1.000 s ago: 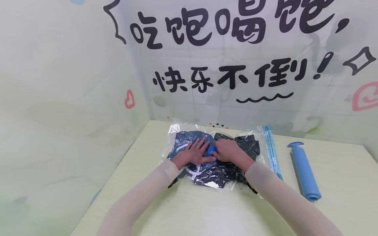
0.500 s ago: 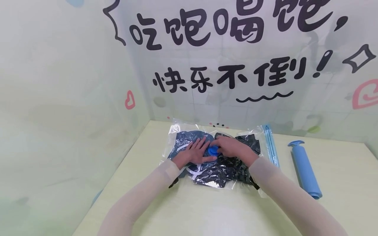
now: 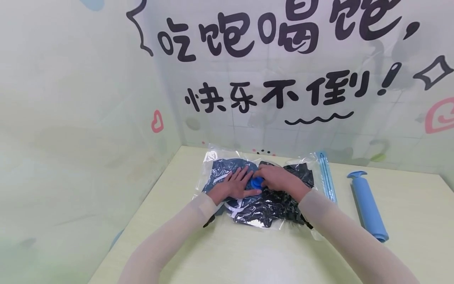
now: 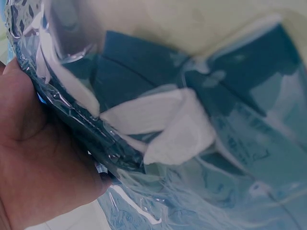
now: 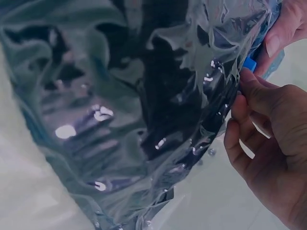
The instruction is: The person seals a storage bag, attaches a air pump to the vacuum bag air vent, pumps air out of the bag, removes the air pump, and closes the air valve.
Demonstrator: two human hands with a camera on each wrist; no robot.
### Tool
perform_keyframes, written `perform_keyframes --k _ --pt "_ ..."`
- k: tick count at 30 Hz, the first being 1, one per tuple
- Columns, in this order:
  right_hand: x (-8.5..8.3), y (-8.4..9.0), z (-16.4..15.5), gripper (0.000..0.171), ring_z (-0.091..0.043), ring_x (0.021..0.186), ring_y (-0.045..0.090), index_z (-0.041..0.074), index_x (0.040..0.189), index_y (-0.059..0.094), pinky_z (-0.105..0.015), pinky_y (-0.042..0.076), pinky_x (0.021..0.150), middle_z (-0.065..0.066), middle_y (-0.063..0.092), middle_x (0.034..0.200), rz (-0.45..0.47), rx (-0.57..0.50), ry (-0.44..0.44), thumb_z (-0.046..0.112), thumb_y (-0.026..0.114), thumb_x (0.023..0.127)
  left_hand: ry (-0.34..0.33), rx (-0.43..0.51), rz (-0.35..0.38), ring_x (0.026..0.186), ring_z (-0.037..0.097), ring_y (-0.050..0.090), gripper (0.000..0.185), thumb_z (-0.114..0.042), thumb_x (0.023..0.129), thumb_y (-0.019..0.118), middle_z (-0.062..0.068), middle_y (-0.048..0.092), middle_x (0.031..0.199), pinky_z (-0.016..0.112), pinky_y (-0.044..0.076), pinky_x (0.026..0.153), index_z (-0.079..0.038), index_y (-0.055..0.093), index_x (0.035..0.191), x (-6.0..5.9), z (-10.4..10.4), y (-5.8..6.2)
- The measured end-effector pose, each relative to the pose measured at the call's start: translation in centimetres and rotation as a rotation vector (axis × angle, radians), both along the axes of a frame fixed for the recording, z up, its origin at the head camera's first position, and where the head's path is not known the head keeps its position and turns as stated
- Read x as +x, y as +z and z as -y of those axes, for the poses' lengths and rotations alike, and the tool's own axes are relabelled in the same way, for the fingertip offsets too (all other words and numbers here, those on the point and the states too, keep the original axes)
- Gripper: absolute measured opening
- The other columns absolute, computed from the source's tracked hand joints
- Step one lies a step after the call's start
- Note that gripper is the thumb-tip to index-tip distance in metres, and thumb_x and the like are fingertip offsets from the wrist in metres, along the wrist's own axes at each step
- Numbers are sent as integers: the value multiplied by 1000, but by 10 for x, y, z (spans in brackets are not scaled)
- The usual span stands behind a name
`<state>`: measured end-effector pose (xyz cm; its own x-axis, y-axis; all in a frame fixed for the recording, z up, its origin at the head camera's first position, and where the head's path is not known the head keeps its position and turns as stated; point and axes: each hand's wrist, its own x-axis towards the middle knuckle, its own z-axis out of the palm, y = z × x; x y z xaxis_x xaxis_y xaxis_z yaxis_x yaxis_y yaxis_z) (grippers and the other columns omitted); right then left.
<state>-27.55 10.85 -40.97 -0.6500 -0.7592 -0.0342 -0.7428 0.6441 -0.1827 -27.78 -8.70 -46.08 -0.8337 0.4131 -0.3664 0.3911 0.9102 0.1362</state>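
A clear vacuum storage bag [image 3: 205, 165] lies on the table, packed with dark blue and black clothes [image 3: 301, 173]. My left hand [image 3: 237, 186] rests on the bag's left half, fingers spread and straight, thumb along the near side of the blue valve cap [image 3: 257, 182]. From the right, my right hand [image 3: 280, 179] reaches over the bag with curled fingers and grips the cap at its edge. In the right wrist view, thumb and fingertips [image 5: 247, 79] meet right at the blue cap [image 5: 249, 64]. The left wrist view shows a white stripe [image 4: 182, 127] on the blue cloth through the plastic.
A blue hand pump [image 3: 369, 207] with a T-shaped handle lies on the table [image 3: 262, 256] to the right. The bag's blue zip edge [image 3: 327, 177] faces the pump. Printed walls [image 3: 283, 134] stand behind and to the left.
My right hand has shifted slightly and turned about the valve cap, so more of the cap shows. The left hand stays in place on the bag.
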Motion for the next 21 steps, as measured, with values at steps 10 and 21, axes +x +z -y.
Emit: perform_keyframes --k 10,21 --pt "1 -10 2 28 -17 80 61 7 118 73 -36 54 73 -1 58 92 -113 39 -11 21 77 94 2 13 -2 152 24 -12 96 -78 95 36 0 -13 168 48 -4 119 -23 1 165 3 0 1" --pt "3 -14 14 37 -28 83 66 4 109 72 -46 57 67 -8 63 95 -176 159 -143 39 67 98 -26 -7 -29 152 26 -10 96 -78 95 34 2 -13 168 51 -2 119 -22 2 165 -3 2 -5"
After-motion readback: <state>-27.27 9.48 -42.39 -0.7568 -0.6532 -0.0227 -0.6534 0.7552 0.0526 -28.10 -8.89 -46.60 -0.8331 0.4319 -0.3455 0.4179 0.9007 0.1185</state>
